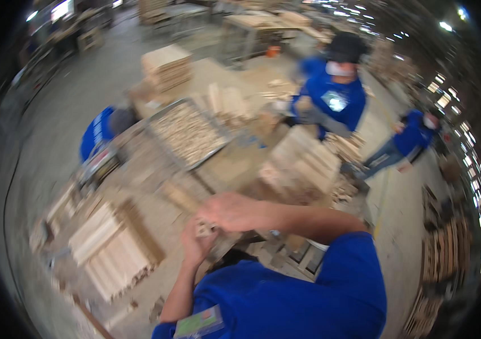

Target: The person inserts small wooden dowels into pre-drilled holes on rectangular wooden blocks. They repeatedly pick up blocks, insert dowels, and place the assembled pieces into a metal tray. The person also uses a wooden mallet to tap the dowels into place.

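Observation:
My left hand (pixel 194 244) is closed around a small pale wooden piece (pixel 205 229) that shows dark holes or notches at its end. Above it, my right hand (pixel 228 211) reaches across from the right, its fingers bent over the top of the same piece. Blur hides the exact fingertips. To the left of my hands, a stack of pale wooden strips (pixel 113 248) lies on the worktable (pixel 139 164), notches showing along its near end. Just beyond my hands is a wooden strip or block (pixel 179 196).
A metal-rimmed tray (pixel 151 135) of small wooden pieces lies ahead. Wooden boards (pixel 302 161) are stacked to the right, another stack (pixel 166 66) farther back. Co-workers in blue stand at the far right (pixel 334 96) and farther right (pixel 413 135); another bends at the left (pixel 98 133).

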A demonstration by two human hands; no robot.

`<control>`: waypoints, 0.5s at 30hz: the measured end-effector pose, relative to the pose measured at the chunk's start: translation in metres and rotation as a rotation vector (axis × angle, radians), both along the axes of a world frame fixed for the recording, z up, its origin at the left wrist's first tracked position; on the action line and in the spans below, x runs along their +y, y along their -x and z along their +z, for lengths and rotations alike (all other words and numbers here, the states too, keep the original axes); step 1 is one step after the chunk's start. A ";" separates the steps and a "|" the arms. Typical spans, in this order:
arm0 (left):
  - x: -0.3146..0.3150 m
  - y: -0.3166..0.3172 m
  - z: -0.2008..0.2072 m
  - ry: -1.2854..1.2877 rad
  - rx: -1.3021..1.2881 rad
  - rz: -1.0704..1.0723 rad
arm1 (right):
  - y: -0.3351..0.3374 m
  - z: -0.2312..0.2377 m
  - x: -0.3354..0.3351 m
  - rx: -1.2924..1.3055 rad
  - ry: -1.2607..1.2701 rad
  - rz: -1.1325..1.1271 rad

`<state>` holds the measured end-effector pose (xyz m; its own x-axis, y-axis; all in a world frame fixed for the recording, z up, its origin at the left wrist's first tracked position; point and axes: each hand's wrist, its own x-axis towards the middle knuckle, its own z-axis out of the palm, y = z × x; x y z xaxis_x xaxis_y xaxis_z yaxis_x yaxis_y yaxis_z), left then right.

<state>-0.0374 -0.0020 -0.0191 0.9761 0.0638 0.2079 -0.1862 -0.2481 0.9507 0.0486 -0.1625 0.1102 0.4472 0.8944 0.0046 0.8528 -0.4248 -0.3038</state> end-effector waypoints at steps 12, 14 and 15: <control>-0.003 -0.011 0.020 0.034 0.141 -0.058 | -0.007 -0.006 -0.010 0.064 -0.038 -0.099; 0.000 -0.012 0.020 0.012 0.138 -0.054 | -0.008 -0.004 -0.009 0.063 -0.036 -0.089; 0.002 -0.012 0.016 0.010 0.130 -0.054 | -0.007 -0.004 -0.009 0.056 -0.060 -0.080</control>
<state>-0.0255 0.0002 -0.0031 0.9968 0.0119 0.0792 -0.0743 -0.2317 0.9699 0.0560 -0.1711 0.1065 0.5184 0.8546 0.0297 0.7978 -0.4708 -0.3767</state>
